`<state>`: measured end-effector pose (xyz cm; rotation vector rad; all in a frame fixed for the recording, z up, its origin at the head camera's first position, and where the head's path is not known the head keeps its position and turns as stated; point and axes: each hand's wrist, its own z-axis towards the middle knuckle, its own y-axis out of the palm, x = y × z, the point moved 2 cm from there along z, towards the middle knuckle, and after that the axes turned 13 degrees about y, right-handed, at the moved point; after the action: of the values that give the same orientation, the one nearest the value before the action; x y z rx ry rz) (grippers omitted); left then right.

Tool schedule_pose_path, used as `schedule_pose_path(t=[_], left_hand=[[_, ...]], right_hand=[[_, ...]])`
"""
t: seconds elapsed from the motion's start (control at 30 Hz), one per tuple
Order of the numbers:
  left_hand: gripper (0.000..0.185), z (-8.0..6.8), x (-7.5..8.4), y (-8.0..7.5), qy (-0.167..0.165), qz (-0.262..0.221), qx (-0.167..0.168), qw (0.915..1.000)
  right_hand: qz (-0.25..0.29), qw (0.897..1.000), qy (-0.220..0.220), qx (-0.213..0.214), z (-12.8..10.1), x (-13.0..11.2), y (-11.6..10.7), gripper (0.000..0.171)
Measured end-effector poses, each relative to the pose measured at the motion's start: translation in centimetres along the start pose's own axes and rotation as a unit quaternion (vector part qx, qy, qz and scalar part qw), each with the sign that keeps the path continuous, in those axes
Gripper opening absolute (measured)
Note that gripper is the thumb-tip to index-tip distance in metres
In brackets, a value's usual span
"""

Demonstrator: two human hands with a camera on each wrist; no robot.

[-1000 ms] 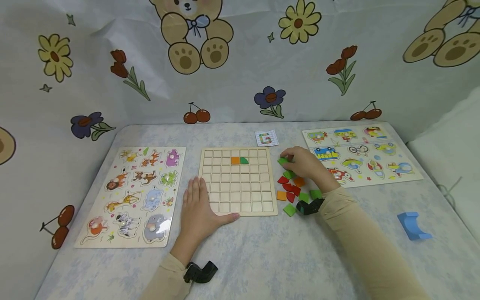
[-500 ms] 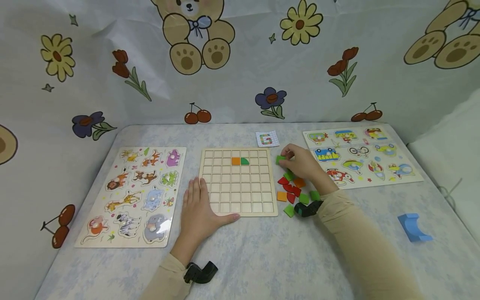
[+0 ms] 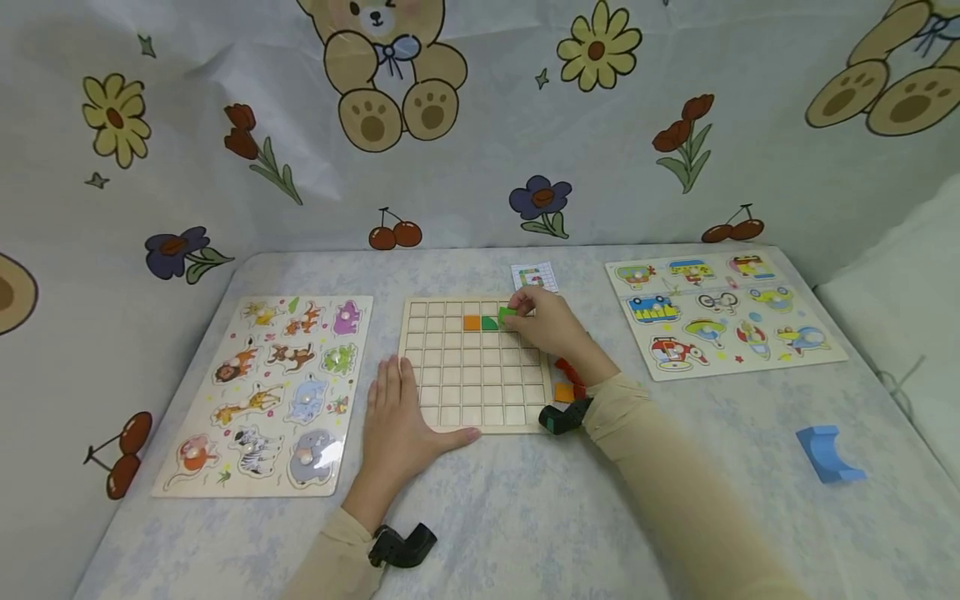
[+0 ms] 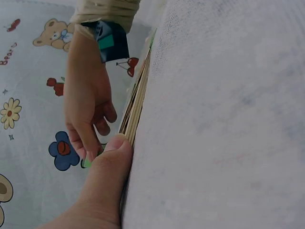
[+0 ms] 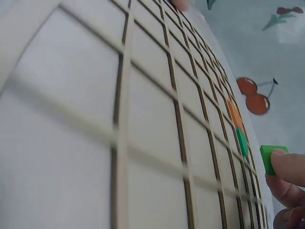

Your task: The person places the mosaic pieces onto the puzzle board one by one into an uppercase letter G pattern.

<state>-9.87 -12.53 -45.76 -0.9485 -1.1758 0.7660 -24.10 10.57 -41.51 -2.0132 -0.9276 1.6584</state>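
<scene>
A wooden grid board (image 3: 450, 392) (image 5: 95, 119) lies in the middle of the table, with an orange tile (image 3: 471, 322) and a green tile (image 3: 489, 323) in its top row. My right hand (image 3: 543, 323) pinches a small green tile (image 3: 507, 313) (image 5: 270, 157) just above the board, right of the green one. My left hand (image 3: 397, 417) lies flat on the table, its thumb (image 4: 114, 152) against the board's lower left edge (image 4: 136, 100). Loose red and orange tiles (image 3: 566, 383) lie right of the board, partly hidden by my right wrist.
An animal peg puzzle (image 3: 270, 392) lies at the left, a vehicle peg puzzle (image 3: 720, 312) at the right. A small pattern card (image 3: 534, 276) sits behind the board. A blue curved block (image 3: 825, 452) stands near the right edge. Printed cloth walls the table's back.
My right hand has moved left from the loose tile pile to over the board's top row, carrying the green tile. The left hand has stayed put.
</scene>
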Motion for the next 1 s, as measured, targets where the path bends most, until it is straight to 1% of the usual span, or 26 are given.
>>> schedule_pose_path(t=[0.2,0.4,0.53,0.63,0.83,1.0], left_hand=[[0.152,-0.1,-0.1,0.1,-0.001,0.003,0.002,1.0],[0.152,-0.1,0.0,0.1,-0.002,0.007,-0.001,1.0],[0.152,-0.1,0.0,0.0,-0.003,0.007,-0.001,1.0],[0.153,-0.1,0.0,0.0,-0.001,0.007,0.001,1.0],[0.153,-0.1,0.0,0.0,0.0,0.003,0.005,1.0],[0.152,-0.1,0.1,-0.1,0.001,0.005,0.004,1.0]], right_hand=[[-0.007,0.999,-0.032,-0.011,0.6,-2.3,3.0,0.017],[-0.034,0.999,-0.034,-0.01,1.0,-3.9,4.8,0.015],[-0.055,0.998,-0.037,-0.016,0.9,-4.8,5.5,0.015],[-0.068,0.997,-0.036,-0.012,0.9,-5.2,5.8,0.015],[-0.103,0.994,-0.032,0.006,1.3,-5.4,6.2,0.016],[-0.139,0.99,-0.033,0.009,1.4,-5.5,6.3,0.017]])
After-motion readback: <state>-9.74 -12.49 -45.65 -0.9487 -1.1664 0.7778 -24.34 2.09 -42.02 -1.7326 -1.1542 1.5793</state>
